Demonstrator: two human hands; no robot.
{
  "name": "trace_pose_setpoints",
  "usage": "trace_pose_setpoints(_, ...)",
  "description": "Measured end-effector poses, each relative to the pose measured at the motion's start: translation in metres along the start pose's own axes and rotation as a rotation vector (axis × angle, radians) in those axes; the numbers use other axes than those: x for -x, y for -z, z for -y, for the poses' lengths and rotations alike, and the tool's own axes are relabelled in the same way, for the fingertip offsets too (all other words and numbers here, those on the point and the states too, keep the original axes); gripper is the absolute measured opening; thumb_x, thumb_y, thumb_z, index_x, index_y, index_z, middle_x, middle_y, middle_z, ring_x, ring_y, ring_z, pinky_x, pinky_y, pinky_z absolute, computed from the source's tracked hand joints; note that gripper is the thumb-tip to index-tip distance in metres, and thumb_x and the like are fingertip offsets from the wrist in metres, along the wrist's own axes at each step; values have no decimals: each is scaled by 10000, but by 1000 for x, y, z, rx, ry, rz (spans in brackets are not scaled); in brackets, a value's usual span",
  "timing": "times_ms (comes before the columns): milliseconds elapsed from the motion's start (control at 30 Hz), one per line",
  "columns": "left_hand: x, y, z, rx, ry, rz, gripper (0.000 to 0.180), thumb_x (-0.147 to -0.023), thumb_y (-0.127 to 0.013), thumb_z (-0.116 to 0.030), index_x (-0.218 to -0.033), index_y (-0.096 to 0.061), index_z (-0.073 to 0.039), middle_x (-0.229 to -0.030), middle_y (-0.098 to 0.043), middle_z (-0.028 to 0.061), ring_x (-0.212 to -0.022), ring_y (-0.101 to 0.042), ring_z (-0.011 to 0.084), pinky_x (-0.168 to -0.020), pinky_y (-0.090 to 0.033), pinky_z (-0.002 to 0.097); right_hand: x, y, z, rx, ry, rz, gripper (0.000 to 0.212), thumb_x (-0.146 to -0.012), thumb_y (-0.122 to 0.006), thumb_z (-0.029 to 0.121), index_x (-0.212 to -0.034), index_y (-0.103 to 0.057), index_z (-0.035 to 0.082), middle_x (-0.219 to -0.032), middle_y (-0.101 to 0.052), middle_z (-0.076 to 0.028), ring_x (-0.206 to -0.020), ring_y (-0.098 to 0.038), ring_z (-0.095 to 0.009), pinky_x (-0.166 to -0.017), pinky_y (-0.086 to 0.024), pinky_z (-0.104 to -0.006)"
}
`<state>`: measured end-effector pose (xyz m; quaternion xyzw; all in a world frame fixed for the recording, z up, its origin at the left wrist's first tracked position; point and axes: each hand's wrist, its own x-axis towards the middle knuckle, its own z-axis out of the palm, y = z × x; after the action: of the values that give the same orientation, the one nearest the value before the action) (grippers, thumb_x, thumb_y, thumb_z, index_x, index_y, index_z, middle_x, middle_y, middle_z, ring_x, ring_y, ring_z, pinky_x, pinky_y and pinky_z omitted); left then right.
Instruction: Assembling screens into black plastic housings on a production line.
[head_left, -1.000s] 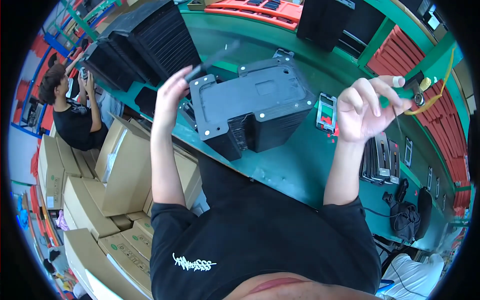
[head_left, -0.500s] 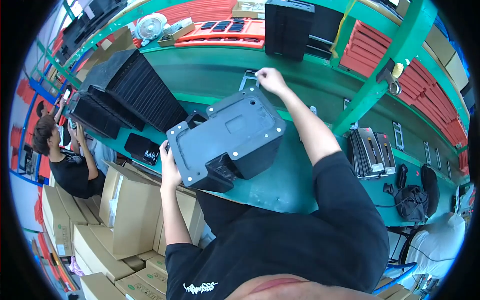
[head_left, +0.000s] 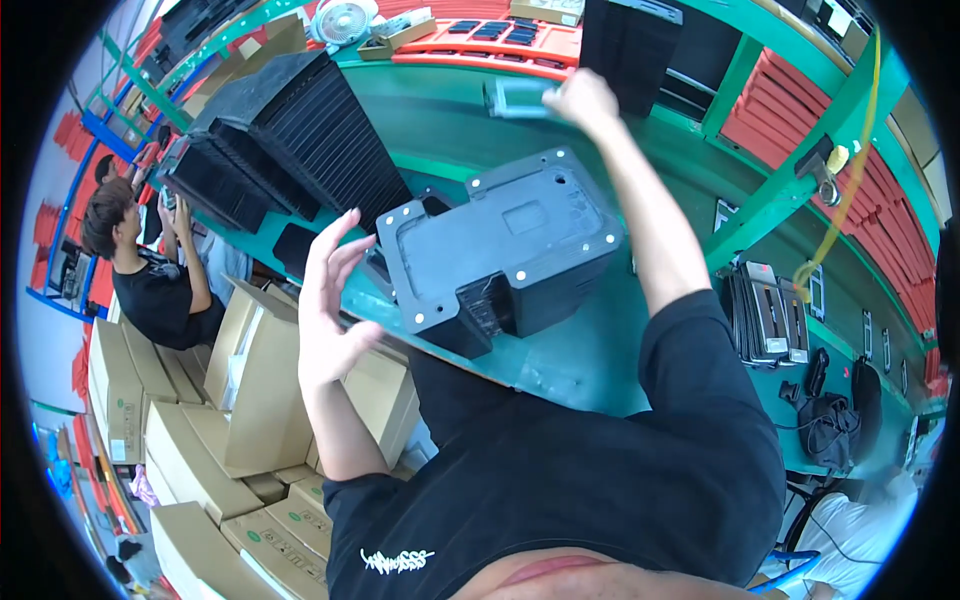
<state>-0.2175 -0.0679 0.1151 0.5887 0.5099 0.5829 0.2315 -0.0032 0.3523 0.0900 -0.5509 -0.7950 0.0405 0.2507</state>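
Observation:
A stack of black plastic trays (head_left: 450,250) rests on the green bench before me, notched in its outline, with small pale round dots on the top one. My left hand (head_left: 335,305) is off its left end, fingers spread, thumb out, holding nothing. Beyond the stack's far edge, my right hand (head_left: 585,100) is closed on one end of a grey rectangular metal frame (head_left: 522,99) with an open middle. That frame is raised in front of the green back panel and slightly blurred.
Taller black tray stacks (head_left: 320,130) stand at the far left. Cardboard boxes (head_left: 265,400) crowd the left below the bench. A green post (head_left: 790,190) rises at right, near dark flat pieces (head_left: 765,315) and a black bag (head_left: 828,425). Another person (head_left: 160,280) is at left.
My left hand has let go of the tray stack and opened. My right hand has moved up and away with the metal frame, which stood against the back panel. The view has shifted.

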Motion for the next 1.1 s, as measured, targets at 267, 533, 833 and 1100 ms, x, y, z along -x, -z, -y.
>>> trace_pose_setpoints(267,-13,-30,-27,-104,-96,-12,1449,-489,-1002,-495,-1628,-215,-64,-1532,-398,224,-1315,-519,337,-1117,-402,482,180,173,102,-220,642,-78,273,-826,-726,264,-769,-708,-2,-664,-661,-121,-645,-679,-244,-656,-526,-347)
trace_pose_setpoints(533,-20,-34,-46,-453,-224,133,1020,-535,-972,-406,-1404,-561,-68,-1378,-479,227,-1282,-524,383,-1057,-451,474,230,191,113,68,679,-63,209,-867,-734,206,-759,-732,27,-673,-657,-122,-751,-630,-297,-765,-469,-414)
trace_pose_setpoints(833,-31,-35,-60,-558,-176,214,798,-551,-949,-318,-1268,-684,-86,-1331,-498,204,-1231,-552,370,-1034,-469,445,223,199,90,-5,728,-13,234,-915,-703,234,-818,-762,30,-758,-666,-112,-795,-610,-291,-779,-467,-416)
trace_pose_setpoints(1100,55,-4,-23,490,-445,246,890,-839,-663,-738,-1336,-574,-4,-1352,-517,223,-1309,-494,442,-1158,-320,599,289,200,-63,-157,152,-312,137,-903,-712,131,-971,-736,14,-890,-707,-122,-853,-668,-291,-770,-522,-386)
